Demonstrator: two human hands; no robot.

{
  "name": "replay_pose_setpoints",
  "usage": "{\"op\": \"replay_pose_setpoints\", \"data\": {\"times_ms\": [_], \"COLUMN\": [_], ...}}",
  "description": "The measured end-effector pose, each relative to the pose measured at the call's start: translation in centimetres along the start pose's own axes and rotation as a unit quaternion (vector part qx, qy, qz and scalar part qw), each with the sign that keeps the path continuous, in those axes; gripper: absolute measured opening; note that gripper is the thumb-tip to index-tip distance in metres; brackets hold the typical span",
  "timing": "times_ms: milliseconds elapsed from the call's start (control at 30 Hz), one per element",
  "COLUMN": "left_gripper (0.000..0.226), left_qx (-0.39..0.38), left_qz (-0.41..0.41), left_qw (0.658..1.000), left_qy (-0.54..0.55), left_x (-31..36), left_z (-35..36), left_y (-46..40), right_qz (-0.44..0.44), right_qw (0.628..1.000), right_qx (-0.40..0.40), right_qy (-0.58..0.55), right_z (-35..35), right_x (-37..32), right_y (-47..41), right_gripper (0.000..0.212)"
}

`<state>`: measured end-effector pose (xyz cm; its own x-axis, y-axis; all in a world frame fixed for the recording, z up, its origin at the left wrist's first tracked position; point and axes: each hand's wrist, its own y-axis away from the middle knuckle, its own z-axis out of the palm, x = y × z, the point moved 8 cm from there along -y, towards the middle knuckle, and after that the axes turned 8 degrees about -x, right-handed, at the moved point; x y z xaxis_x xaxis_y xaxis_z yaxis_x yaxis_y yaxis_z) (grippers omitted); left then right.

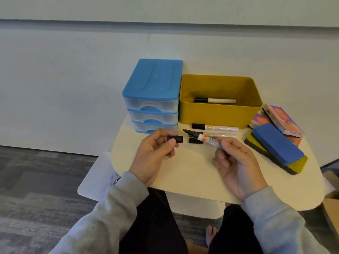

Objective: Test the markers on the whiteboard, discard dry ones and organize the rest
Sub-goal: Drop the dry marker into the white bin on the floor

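My right hand (236,162) grips an uncapped black marker (201,137) by its rear end, tip pointing left. My left hand (154,153) pinches the marker's black cap (175,138) a short gap from the tip. Two more capped markers (214,127) lie on the small table just behind, near the yellow bin. One capped marker (214,100) lies inside the yellow bin (218,114). The whiteboard (73,70) covers the wall behind the table.
A blue three-drawer organizer (152,96) stands left of the yellow bin, drawers closed. Stacked erasers (277,147) and packaged erasers (282,120) sit at the right on the cream table (183,176). Grey carpet lies to the left; a cardboard box edge (332,208) shows at far right.
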<state>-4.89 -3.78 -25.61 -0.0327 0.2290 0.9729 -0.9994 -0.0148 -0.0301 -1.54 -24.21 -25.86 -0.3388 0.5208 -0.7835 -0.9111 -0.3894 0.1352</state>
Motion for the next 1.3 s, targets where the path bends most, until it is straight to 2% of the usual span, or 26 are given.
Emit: {"op": "replay_pose_setpoints", "data": {"times_ms": [267,400,933,1067,1167,1300], "left_gripper": [0.025,0.023,0.022,0.021,0.017,0.017], "left_qx": [0.013,0.011,-0.005,-0.004,-0.025,-0.022], "left_qz": [0.017,0.023,0.016,0.013,0.015,0.013], "left_qw": [0.999,0.999,0.999,1.0,0.991,0.99], "left_qy": [0.037,0.043,0.03,-0.028,-0.127,-0.135], "left_x": [0.06,0.28,0.17,-0.02,-0.04,0.15], "left_z": [-0.21,-0.24,-0.2,-0.21,0.33,0.31], "left_y": [0.09,0.16,0.11,0.02,0.02,0.06], "right_qz": [-0.017,-0.02,-0.034,-0.04,-0.054,-0.053], "right_qw": [0.999,1.0,0.998,0.993,0.987,0.979], "right_qx": [0.005,-0.004,-0.017,-0.013,-0.014,-0.022], "right_qy": [-0.038,-0.006,0.054,0.109,0.154,0.197], "right_z": [-0.49,-0.29,-0.17,0.16,0.38,0.49], "right_x": [0.15,0.17,0.04,-0.06,-0.16,-0.1], "right_y": [-0.17,-0.23,-0.24,-0.19,-0.17,-0.21], "right_gripper": [0.016,0.006,0.01,0.023,0.014,0.021]}}
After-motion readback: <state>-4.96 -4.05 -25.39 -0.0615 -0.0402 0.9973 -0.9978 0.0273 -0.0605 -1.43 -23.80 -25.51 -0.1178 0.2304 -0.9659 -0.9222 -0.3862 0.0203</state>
